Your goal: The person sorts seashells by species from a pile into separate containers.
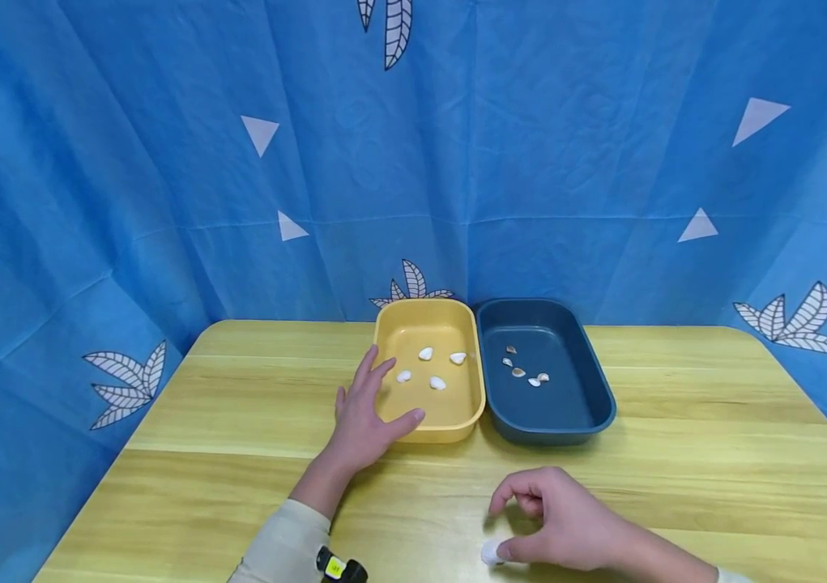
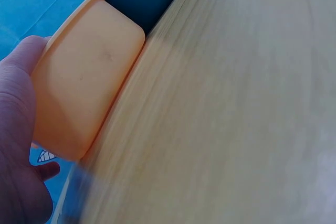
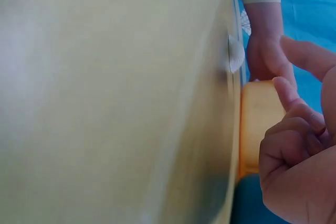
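Note:
A white seashell (image 1: pixel 492 552) lies on the table near its front edge. Beside it is my right hand (image 1: pixel 566 518), thumb and index finger apart, the other fingers curled. In the right wrist view a gap separates that shell (image 3: pixel 235 54) from the fingertips. My left hand (image 1: pixel 365 421) rests at the near left corner of a yellow tray (image 1: pixel 428 436), fingers spread over its left rim and thumb over the front rim. Several white seashells (image 1: pixel 438 383) lie inside this tray. From the left wrist, the tray's outer wall (image 2: pixel 89 77) shows beside the thumb.
A dark blue tray (image 1: pixel 547 436) stands against the yellow one on the right, with several small brownish and white shells (image 1: pixel 518 372) in it. Behind the wooden table (image 1: pixel 712 421) hangs a blue patterned curtain (image 1: pixel 566 162).

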`<state>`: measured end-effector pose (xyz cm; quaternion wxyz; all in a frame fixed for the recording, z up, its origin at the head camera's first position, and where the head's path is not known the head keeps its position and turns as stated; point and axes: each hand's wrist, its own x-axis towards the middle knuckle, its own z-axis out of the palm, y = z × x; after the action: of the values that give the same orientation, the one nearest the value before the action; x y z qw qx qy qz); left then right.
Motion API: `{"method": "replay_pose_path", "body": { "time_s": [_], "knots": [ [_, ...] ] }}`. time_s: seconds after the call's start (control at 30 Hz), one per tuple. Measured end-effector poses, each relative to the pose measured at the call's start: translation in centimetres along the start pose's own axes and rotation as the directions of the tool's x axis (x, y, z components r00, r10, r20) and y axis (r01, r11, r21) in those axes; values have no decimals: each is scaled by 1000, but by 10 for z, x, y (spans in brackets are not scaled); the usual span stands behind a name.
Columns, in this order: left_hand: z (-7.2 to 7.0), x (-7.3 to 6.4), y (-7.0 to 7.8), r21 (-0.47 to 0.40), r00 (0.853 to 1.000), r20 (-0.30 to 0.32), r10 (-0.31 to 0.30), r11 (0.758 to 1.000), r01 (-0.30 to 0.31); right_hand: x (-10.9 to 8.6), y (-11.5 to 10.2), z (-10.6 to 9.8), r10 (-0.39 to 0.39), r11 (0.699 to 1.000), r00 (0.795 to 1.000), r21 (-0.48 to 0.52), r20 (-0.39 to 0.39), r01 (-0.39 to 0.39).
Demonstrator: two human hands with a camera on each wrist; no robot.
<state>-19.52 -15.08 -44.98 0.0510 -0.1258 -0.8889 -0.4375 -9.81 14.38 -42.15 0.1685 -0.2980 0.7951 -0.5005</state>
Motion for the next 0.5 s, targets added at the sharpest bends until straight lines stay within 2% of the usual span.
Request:
{"method": "replay_pose_path", "body": {
  "time_s": [0.5],
  "knots": [
    [1,0,-2,0,1000,-4,-1,1000,1,-2,16,10,8,996,999,-94,46,-4]
  ]
}}
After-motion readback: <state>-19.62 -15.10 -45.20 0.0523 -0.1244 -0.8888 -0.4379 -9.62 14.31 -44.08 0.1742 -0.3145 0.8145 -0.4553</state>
